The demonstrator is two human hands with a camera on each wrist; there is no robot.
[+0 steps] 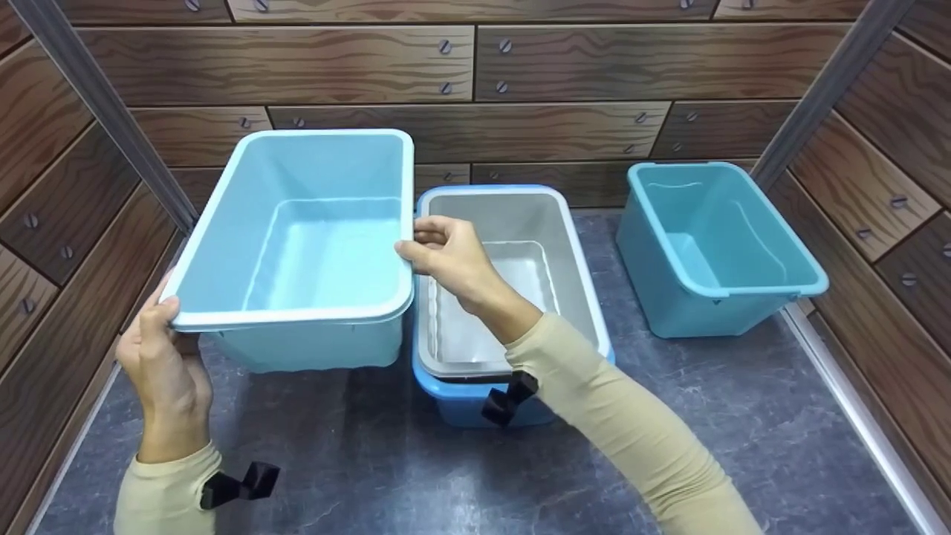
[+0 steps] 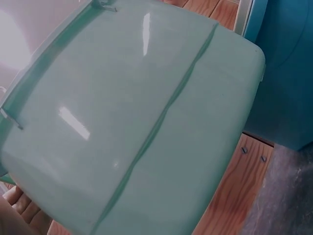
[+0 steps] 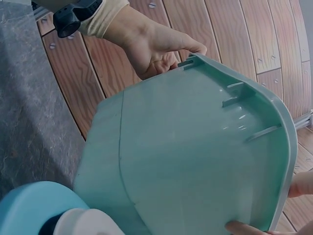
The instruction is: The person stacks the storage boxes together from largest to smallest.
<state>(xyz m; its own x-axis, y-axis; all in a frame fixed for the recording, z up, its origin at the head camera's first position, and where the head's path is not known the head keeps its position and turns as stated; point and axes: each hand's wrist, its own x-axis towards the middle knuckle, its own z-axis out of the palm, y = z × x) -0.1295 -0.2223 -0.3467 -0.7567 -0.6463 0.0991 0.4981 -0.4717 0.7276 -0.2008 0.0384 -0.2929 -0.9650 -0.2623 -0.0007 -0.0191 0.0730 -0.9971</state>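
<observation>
A light aqua plastic bin (image 1: pixel 312 345) is held up off the floor at the left, its open top tilted toward the head camera. My left hand (image 1: pixel 169 364) grips its front left corner, with the thumb over the rim. On the bin's right rim, my right hand (image 1: pixel 464 260) pinches the edge between thumb and fingers. The left wrist view shows the bin's smooth outer wall (image 2: pixel 127 98) close up. In the right wrist view, part of the right hand (image 3: pixel 302 185) shows at the rim, with the left hand (image 3: pixel 151 46) at another corner.
A grey bin (image 1: pixel 505 297) sits nested inside a blue bin (image 1: pixel 494 409) on the dark floor (image 1: pixel 356 468), beneath my right forearm. Farther right stands a teal bin (image 1: pixel 698 312). Wood-patterned walls (image 1: pixel 356 67) enclose the back and both sides.
</observation>
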